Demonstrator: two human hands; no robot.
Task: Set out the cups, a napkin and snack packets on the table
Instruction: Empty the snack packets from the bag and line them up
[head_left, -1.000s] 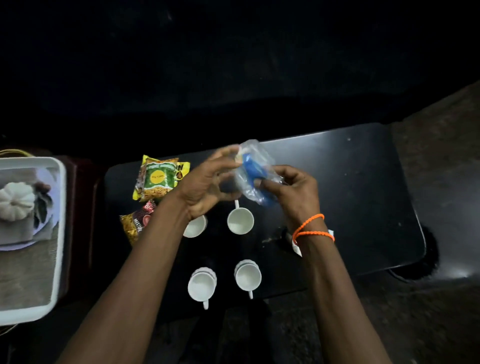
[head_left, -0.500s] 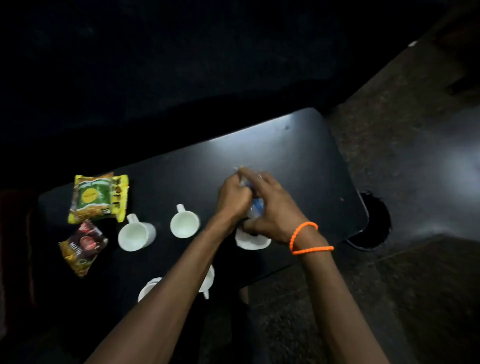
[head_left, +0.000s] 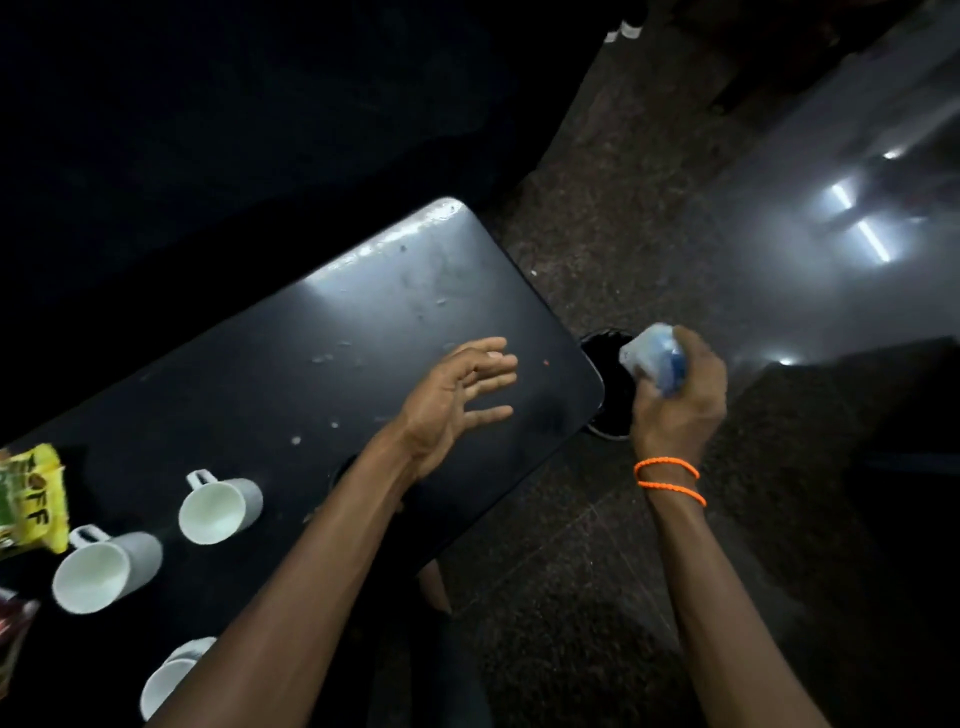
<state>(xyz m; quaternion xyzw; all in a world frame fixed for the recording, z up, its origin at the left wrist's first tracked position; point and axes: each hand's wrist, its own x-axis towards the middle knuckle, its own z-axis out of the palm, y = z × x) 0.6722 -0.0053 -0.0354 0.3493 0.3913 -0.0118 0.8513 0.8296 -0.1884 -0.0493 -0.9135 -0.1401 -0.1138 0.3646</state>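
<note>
My right hand grips a crumpled clear plastic wrapper with blue inside, held past the table's right end, over a dark round bin on the floor. My left hand hovers open, fingers spread, above the black table. Three white cups stand at the left: one upright with its handle up, one beside it, and one partly hidden by my left forearm. A yellow-green snack packet and a dark red one lie at the left edge.
Speckled stone floor lies right of and below the table. The area beyond the table's far edge is dark. Bright light reflections show on the floor at the upper right.
My hands have come apart: the right carried the wrapper off the table's right end to above the bin, and the left opened. The view swung right, so cups and packets shifted left.
</note>
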